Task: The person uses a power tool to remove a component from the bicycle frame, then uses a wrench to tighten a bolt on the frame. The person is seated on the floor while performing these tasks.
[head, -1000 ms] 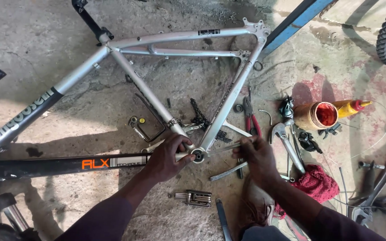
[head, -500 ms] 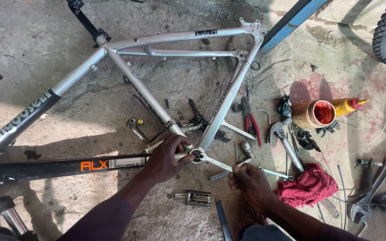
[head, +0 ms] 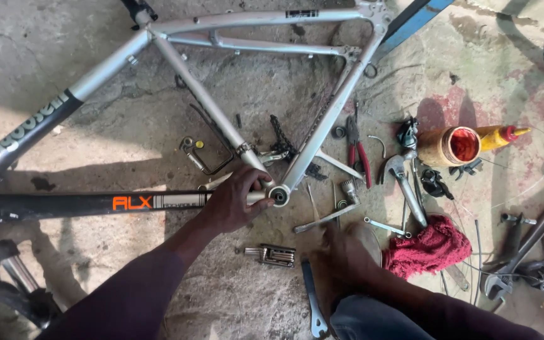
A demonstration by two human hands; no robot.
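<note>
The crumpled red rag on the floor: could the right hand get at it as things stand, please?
Probably yes. The right hand is low and blurred just left of the crumpled red rag; only a small silver wrench lies nearby, not between them.

Bicycle frame (head: 221, 119): silver metal, satin sheen. Floor (head: 64, 63): rough, matt concrete. Rag (head: 426, 245), lower right: red, nubby cloth. Spanner (head: 325, 218), centre: bare, dull metal.
</note>
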